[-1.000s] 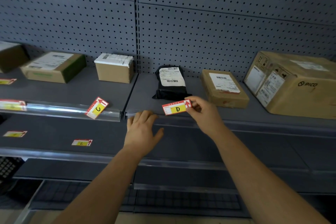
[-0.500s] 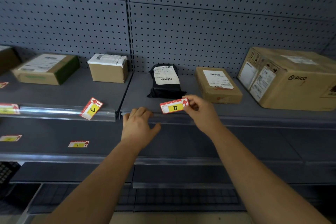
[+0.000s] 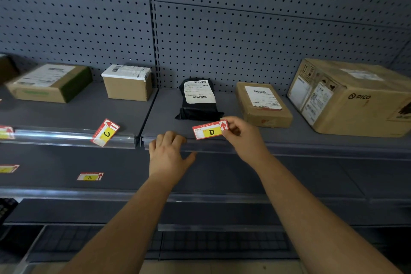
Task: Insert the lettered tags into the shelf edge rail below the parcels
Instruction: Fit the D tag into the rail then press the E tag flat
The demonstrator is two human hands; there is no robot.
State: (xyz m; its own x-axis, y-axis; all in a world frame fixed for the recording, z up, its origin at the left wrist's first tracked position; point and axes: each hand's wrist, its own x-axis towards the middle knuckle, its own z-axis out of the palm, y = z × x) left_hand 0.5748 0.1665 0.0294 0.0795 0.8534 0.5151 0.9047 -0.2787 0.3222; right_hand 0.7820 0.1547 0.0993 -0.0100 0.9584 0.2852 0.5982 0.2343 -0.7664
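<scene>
My right hand (image 3: 242,138) pinches the right end of the red, white and yellow D tag (image 3: 209,132), held level just above the clear shelf edge rail (image 3: 311,148), in front of the black parcel (image 3: 198,99). My left hand (image 3: 170,153) rests with its fingers spread on the rail's left end, to the left of the tag. The C tag (image 3: 105,132) sits tilted in the left bay's rail (image 3: 55,137). The E tag (image 3: 90,177) lies flat on the lower shelf.
Cardboard parcels stand on the upper shelf: a small box (image 3: 127,82), a flat box (image 3: 262,103), a large PICO box (image 3: 353,98) and a green-sided box (image 3: 50,82). More tags show at the left edge (image 3: 6,132) and on the lower shelf (image 3: 9,168). Pegboard backs the shelves.
My left hand moved up from below the rail until its fingers lay on the rail. The D tag in my right hand stayed just above the rail, barely shifting.
</scene>
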